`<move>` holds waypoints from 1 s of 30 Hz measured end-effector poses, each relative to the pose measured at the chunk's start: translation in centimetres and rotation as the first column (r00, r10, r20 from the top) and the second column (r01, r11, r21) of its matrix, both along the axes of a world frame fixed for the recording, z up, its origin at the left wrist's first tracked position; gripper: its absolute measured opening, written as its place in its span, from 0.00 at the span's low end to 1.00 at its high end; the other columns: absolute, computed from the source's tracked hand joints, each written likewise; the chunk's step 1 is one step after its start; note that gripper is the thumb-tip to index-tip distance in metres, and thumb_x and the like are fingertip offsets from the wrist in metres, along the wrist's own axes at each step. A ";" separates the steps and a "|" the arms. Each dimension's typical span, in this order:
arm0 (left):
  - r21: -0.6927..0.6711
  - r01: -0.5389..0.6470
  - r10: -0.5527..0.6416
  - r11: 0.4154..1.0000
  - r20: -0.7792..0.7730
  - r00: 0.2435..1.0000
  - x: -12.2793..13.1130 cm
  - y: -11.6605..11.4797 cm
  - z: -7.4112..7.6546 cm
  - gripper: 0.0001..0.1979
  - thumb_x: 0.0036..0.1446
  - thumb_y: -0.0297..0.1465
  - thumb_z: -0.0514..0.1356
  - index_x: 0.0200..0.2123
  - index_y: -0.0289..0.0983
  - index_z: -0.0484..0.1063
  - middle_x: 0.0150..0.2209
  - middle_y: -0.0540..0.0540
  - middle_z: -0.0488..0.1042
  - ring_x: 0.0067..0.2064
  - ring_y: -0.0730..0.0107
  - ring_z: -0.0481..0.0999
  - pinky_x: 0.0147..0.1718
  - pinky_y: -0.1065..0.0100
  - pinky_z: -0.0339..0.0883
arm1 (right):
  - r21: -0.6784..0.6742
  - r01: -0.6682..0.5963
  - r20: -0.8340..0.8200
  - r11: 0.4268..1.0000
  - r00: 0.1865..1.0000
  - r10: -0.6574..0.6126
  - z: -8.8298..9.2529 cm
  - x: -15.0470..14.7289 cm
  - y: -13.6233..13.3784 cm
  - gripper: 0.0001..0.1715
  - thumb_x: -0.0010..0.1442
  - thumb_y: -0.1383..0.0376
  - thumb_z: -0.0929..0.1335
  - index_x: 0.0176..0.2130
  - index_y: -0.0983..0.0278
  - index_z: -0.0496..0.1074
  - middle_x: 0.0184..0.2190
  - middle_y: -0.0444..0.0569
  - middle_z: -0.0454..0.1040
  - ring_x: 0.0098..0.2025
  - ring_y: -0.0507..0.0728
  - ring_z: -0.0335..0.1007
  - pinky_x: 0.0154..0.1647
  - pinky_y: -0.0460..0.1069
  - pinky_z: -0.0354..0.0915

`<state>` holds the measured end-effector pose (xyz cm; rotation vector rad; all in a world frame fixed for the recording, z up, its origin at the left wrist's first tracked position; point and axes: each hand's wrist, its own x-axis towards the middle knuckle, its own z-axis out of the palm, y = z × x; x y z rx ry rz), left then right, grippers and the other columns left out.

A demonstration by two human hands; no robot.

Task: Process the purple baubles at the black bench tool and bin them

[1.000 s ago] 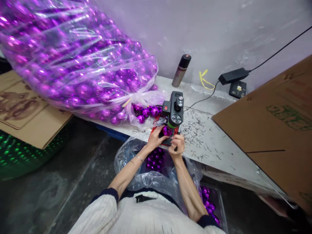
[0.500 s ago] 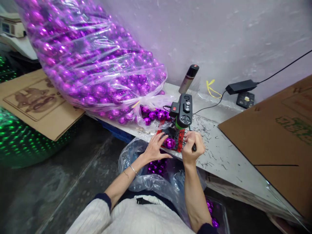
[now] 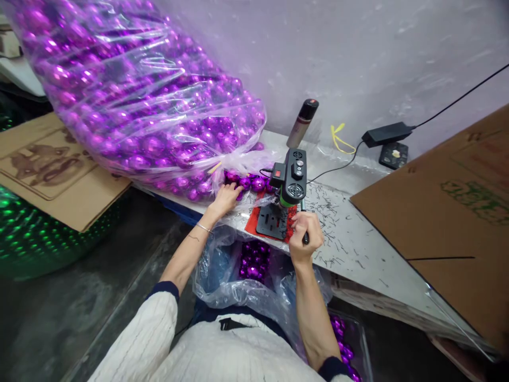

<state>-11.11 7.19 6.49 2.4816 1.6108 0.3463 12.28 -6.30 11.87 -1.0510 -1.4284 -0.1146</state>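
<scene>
My right hand (image 3: 305, 236) is wrapped round the lever handle (image 3: 306, 238) of a small black tabletop press (image 3: 295, 178), its dark grip end poking out of the fist. The press's slotted base plate (image 3: 271, 220) lies bare on a red mat (image 3: 253, 220). To the left, my left hand (image 3: 226, 199) is at the open mouth of a clear plastic bag, its fingers curled over a shiny purple ball (image 3: 239, 196). The thumb is mostly hidden. More purple balls (image 3: 257, 183) lie beside it, near the press.
A huge clear bag of purple balls (image 3: 151, 116) leans over the table (image 3: 350, 233), where small dark hooks are scattered. Behind the press stands a spray can (image 3: 303, 123). Cardboard (image 3: 449, 212) rises at right. Below the table edge, a plastic-lined container holds purple balls (image 3: 254, 261).
My left hand has moved from the press plate up and left to the bag's mouth. The purple ball that was on the plate has gone from it. My right hand stays on the lever.
</scene>
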 end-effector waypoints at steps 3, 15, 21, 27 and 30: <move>0.021 -0.005 0.000 1.000 0.240 0.971 0.3 -0.5 0.3 0.29 0.54 0.30 0.66 0.60 0.37 0.69 0.55 0.37 0.73 0.56 0.52 0.75 0.57 0.56 0.67 | -0.004 -0.008 0.019 1.000 1.000 0.008 0.0 0.1 0.0 0.16 0.68 0.69 0.61 0.27 0.60 0.63 0.25 0.44 0.70 0.29 0.53 0.70 0.33 0.50 0.64; -0.175 0.047 0.095 0.983 0.717 0.690 6.7 -7.0 -3.9 0.33 0.55 0.42 0.69 0.61 0.37 0.64 0.52 0.39 0.78 0.52 0.55 0.79 0.52 0.57 0.74 | -0.001 -0.029 0.054 1.000 0.998 0.029 1.4 0.3 0.1 0.16 0.67 0.70 0.60 0.28 0.60 0.64 0.24 0.43 0.69 0.28 0.53 0.68 0.31 0.50 0.63; -0.037 0.077 -0.025 0.996 0.732 0.681 8.9 -7.4 -6.0 0.32 0.54 0.46 0.70 0.57 0.38 0.69 0.54 0.37 0.77 0.56 0.51 0.77 0.56 0.52 0.71 | -0.012 -0.034 0.049 0.999 0.998 0.035 1.5 0.4 0.0 0.15 0.66 0.71 0.61 0.28 0.60 0.65 0.25 0.44 0.70 0.29 0.52 0.68 0.32 0.50 0.63; 0.044 0.082 -0.089 0.996 0.716 0.692 9.2 -6.5 -6.3 0.34 0.56 0.47 0.68 0.62 0.39 0.67 0.58 0.36 0.74 0.61 0.51 0.74 0.61 0.49 0.67 | -0.017 -0.016 0.056 1.000 0.998 0.017 1.3 0.3 -0.1 0.15 0.67 0.70 0.60 0.28 0.60 0.66 0.25 0.45 0.71 0.29 0.53 0.69 0.32 0.50 0.63; 0.014 0.082 -0.065 0.997 0.740 0.669 8.8 -6.5 -6.2 0.33 0.57 0.48 0.67 0.61 0.39 0.68 0.60 0.36 0.73 0.63 0.51 0.72 0.63 0.50 0.65 | -0.010 -0.020 0.054 1.000 0.998 0.021 1.3 0.2 -0.1 0.15 0.66 0.71 0.61 0.28 0.60 0.66 0.25 0.44 0.71 0.29 0.53 0.69 0.32 0.50 0.63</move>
